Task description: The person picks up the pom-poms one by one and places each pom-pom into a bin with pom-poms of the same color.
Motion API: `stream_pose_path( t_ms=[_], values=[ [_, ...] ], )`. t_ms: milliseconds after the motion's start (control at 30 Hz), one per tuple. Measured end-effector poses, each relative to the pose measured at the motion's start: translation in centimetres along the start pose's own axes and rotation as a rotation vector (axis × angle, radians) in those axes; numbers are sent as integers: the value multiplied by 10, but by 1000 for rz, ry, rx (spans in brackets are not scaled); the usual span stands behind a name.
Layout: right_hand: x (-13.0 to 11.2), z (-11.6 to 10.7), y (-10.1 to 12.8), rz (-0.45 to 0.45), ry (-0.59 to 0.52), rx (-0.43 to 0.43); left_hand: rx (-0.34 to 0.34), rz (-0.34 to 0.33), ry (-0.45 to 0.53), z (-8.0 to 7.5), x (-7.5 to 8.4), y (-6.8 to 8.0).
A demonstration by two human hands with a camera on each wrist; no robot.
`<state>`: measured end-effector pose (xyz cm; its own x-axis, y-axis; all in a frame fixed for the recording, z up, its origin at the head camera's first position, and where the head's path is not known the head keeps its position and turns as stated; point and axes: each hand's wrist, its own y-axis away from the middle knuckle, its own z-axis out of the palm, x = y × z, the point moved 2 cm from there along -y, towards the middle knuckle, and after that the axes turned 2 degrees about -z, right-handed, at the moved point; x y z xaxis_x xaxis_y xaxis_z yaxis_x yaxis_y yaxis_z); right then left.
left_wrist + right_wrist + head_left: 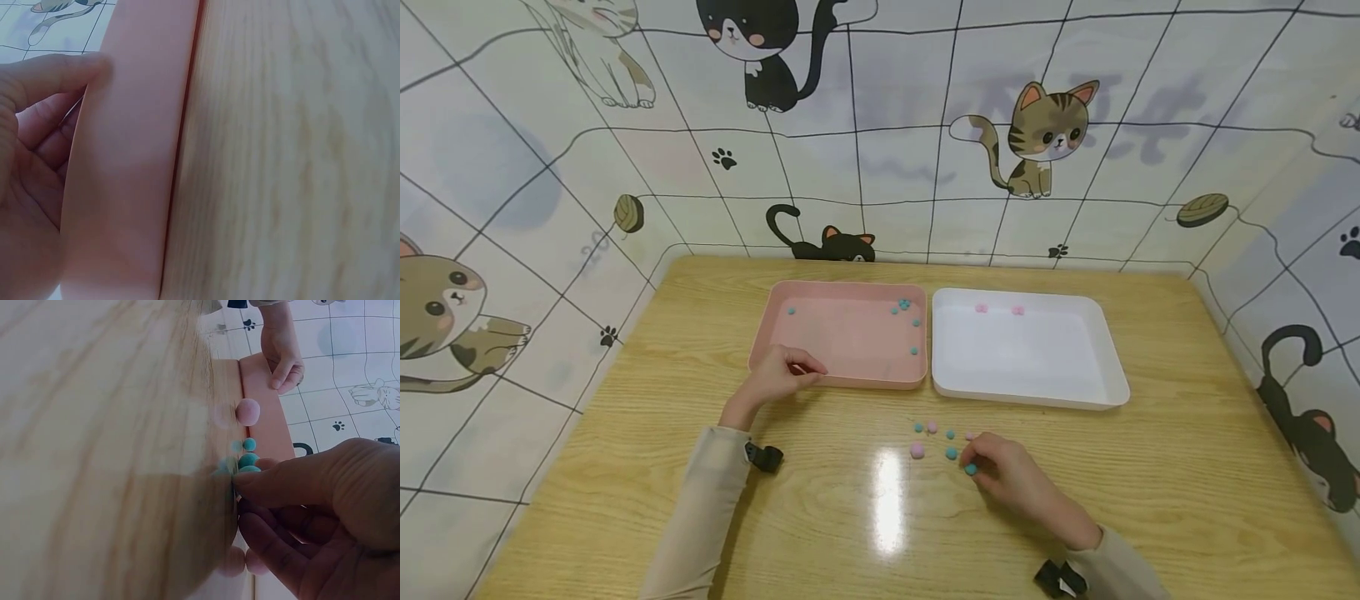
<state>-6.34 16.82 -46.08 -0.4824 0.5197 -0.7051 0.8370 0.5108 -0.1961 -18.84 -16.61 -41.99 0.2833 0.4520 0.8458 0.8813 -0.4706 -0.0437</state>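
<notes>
**Small pompoms between two trays: position of your hands**

The teal pompom (971, 469) is a small, round, fuzzy ball, lying on the wooden table (1187, 467) in the lower centre of the head view. Your right hand (1011, 475) touches it: thumb and forefinger curl in and close around the ball at its right side, the remaining fingers folded loosely beneath, as the right wrist view shows. Just left of the fingertips lie more loose balls: a larger pink pompom (917, 451) and a few small teal and pink ones, all near but apart from the hand.

Your left hand (782, 375) sits in the centre left of the head view, at the near left corner of the pink tray (842, 379). Its fingers curl over the tray's rim, thumb outside and fingers inside, as the left wrist view confirms. The pink tray holds several teal balls along its far right side. The white tray (1037, 400) stands just beside it to the right and holds two pink balls near its far edge. Both forearms, in beige sleeves, enter from the lower edge and stay well apart.
</notes>
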Motion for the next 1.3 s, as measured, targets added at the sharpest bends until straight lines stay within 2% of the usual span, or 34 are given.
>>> stream_pose_path(
  t_ms=[267,533,733,900,1067,1200,1300],
  values=[
    [-1,0,-1,10,-3,-4,5,-1,1,0,1,1],
    [-5,0,-6,-73,-26,58,5,-17,-9,0,2,1],
    [-11,-7,-20,-149,-68,119,4,-12,-1,0,0,1],
    [-14,-12,-36,-111,-75,145,3,17,-20,0,1,1],
    [-17,-15,-52,-116,-117,174,-12,7,-50,0,1,-1],
    [-20,-18,-64,-169,-151,214,-15,-17,-47,4,-19,-5],
    [-24,-20,-73,-170,-161,236,-8,-32,-38,6,-36,-9]
  ],
)
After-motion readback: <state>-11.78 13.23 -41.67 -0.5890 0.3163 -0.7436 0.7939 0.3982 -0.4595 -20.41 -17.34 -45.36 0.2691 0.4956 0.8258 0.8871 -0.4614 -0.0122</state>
